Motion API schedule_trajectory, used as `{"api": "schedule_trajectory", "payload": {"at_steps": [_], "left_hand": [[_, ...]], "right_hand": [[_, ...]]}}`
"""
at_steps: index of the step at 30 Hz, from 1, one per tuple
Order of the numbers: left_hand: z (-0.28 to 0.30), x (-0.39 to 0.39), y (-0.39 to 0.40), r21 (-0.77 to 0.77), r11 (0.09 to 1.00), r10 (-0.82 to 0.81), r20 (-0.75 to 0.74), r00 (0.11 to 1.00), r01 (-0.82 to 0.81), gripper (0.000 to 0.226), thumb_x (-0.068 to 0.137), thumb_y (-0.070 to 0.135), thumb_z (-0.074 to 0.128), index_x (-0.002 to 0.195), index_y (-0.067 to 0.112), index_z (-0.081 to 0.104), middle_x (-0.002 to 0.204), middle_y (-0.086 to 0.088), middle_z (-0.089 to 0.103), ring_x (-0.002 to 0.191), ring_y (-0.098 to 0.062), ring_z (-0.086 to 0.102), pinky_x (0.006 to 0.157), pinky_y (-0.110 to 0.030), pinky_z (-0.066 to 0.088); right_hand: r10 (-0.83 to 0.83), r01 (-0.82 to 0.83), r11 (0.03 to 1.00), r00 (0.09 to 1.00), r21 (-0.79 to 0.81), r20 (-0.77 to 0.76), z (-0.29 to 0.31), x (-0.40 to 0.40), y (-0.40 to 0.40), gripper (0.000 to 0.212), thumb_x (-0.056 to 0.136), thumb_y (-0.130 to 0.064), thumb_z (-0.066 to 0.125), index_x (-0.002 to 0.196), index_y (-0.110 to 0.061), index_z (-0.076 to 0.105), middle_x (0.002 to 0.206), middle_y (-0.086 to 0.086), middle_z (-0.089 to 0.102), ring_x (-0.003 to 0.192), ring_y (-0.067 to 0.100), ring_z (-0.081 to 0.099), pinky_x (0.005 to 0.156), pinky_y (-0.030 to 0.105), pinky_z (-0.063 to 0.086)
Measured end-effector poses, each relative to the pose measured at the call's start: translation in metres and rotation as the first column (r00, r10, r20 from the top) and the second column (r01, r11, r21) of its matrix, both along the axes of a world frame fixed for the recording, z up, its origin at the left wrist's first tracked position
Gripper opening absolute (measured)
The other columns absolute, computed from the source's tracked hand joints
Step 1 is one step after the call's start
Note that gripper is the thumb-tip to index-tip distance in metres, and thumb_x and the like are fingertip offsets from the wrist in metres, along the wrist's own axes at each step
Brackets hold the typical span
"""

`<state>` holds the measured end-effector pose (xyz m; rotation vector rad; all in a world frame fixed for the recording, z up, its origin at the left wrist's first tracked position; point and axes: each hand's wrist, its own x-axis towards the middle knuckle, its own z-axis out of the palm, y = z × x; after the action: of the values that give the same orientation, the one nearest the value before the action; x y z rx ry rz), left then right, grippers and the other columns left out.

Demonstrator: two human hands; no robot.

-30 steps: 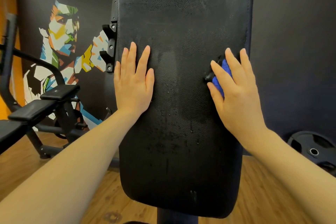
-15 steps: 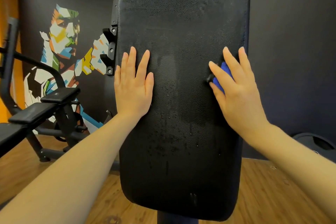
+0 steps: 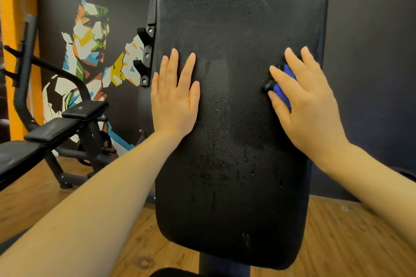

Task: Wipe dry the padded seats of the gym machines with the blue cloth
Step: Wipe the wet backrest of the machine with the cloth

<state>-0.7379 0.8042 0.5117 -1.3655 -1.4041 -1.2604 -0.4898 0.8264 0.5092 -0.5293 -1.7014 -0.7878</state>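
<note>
A tall black padded backrest (image 3: 234,29) stands upright in front of me, with water droplets and streaks across its middle and lower part. My left hand (image 3: 174,99) lies flat on its left side, fingers straight and pointing up. On the pad's right side my right hand (image 3: 304,101) presses the blue cloth (image 3: 284,87) against the padding with straight fingers. Only a small blue patch of the cloth shows between the fingers; the rest is hidden under the palm.
A black bench (image 3: 56,128) with a steel frame stands at the left on the wooden floor (image 3: 337,243). A colourful mural (image 3: 90,51) covers the dark wall behind. A black bracket (image 3: 147,56) sticks out from the backrest's left edge.
Both hands stay in nearly the same spots on the pad. The view has shifted slightly, and the weight plate at the lower right has dropped out of sight.
</note>
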Motion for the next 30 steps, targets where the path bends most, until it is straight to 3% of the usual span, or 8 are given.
{"api": "schedule_trajectory", "payload": {"at_steps": [4, 9, 17, 19, 22, 26, 28, 30], "left_hand": [[0.000, 0.000, 0.000, 0.000, 1.000, 0.001, 0.003, 1.000, -0.001, 0.059, 0.097, 0.044, 0.017, 0.154, 0.031, 0.019, 0.163, -0.001, 0.012, 0.151, -0.021, 0.005, 0.119, -0.042, 0.006], [-0.003, 0.004, 0.001, -0.010, 0.999, 0.039, 0.043, 0.998, -0.038, 0.060, 0.097, 0.047, 0.013, 0.155, 0.032, 0.016, 0.164, -0.002, 0.010, 0.151, -0.022, 0.004, 0.120, -0.043, 0.007], [-0.013, 0.030, -0.007, -0.108, 0.993, 0.080, 0.345, 0.935, -0.045, 0.056, 0.104, 0.043, 0.023, 0.156, 0.031, 0.005, 0.164, -0.002, -0.003, 0.151, -0.023, -0.005, 0.120, -0.045, 0.004], [-0.015, 0.039, -0.008, -0.098, 0.995, 0.075, 0.516, 0.853, -0.028, 0.059, 0.104, 0.045, 0.023, 0.156, 0.025, 0.004, 0.164, -0.003, -0.002, 0.151, -0.023, -0.004, 0.121, -0.046, 0.005], [-0.011, 0.048, -0.011, -0.052, 0.997, 0.012, 0.798, 0.603, 0.049, 0.061, 0.104, 0.047, 0.020, 0.156, 0.021, 0.001, 0.164, -0.003, -0.003, 0.151, -0.021, -0.005, 0.121, -0.046, 0.002], [-0.010, 0.056, -0.013, -0.006, 0.992, -0.032, 0.957, 0.289, 0.129, 0.061, 0.104, 0.048, 0.016, 0.156, 0.022, -0.002, 0.164, -0.003, -0.006, 0.151, -0.022, -0.006, 0.120, -0.048, -0.001], [-0.012, 0.062, -0.013, -0.019, 0.991, -0.015, 0.970, 0.244, 0.136, 0.060, 0.104, 0.049, 0.014, 0.156, 0.025, -0.002, 0.164, -0.004, -0.005, 0.151, -0.024, -0.006, 0.119, -0.049, -0.002], [-0.013, 0.068, -0.013, -0.040, 0.992, 0.007, 0.966, 0.258, 0.122, 0.058, 0.104, 0.049, 0.014, 0.156, 0.028, -0.001, 0.164, -0.004, -0.005, 0.151, -0.024, -0.006, 0.119, -0.050, -0.002]], "right_hand": [[-0.025, 0.023, 1.000, 0.993, 0.020, 0.112, -0.026, -0.001, -0.005, 0.045, 0.091, -0.018, 0.058, 0.134, -0.001, 0.056, 0.148, 0.021, 0.042, 0.142, 0.038, 0.029, 0.116, 0.048, 0.022], [-0.018, 0.016, 1.000, 0.993, 0.022, 0.118, -0.027, -0.002, -0.004, 0.045, 0.090, -0.019, 0.058, 0.132, -0.003, 0.058, 0.146, 0.020, 0.044, 0.142, 0.038, 0.030, 0.116, 0.048, 0.023], [-0.028, 0.020, 0.998, 0.992, 0.058, 0.127, -0.024, -0.007, -0.003, 0.043, 0.090, -0.021, 0.058, 0.128, -0.001, 0.060, 0.143, 0.022, 0.048, 0.139, 0.041, 0.034, 0.114, 0.051, 0.025], [-0.053, 0.037, 0.995, 0.986, 0.097, 0.161, -0.020, -0.006, -0.001, 0.041, 0.095, -0.023, 0.053, 0.127, 0.000, 0.061, 0.142, 0.022, 0.049, 0.138, 0.042, 0.036, 0.114, 0.052, 0.027], [-0.074, 0.046, 0.990, 0.975, 0.136, 0.210, -0.016, -0.006, 0.002, 0.040, 0.097, -0.024, 0.048, 0.127, 0.000, 0.061, 0.142, 0.023, 0.049, 0.137, 0.044, 0.037, 0.113, 0.053, 0.028], [-0.073, 0.038, 0.987, 0.970, 0.153, 0.231, -0.014, -0.004, 0.003, 0.040, 0.094, -0.020, 0.053, 0.127, 0.000, 0.061, 0.141, 0.024, 0.049, 0.136, 0.044, 0.038, 0.112, 0.054, 0.030], [-0.074, 0.034, 0.985, 0.969, 0.167, 0.235, -0.014, -0.003, 0.003, 0.040, 0.093, -0.020, 0.054, 0.126, 0.000, 0.061, 0.140, 0.024, 0.050, 0.135, 0.044, 0.040, 0.111, 0.054, 0.031], [-0.077, 0.035, 0.984, 0.967, 0.174, 0.243, -0.014, -0.003, 0.003, 0.040, 0.093, -0.020, 0.054, 0.127, 0.000, 0.062, 0.140, 0.024, 0.050, 0.134, 0.044, 0.041, 0.111, 0.053, 0.031]]}}
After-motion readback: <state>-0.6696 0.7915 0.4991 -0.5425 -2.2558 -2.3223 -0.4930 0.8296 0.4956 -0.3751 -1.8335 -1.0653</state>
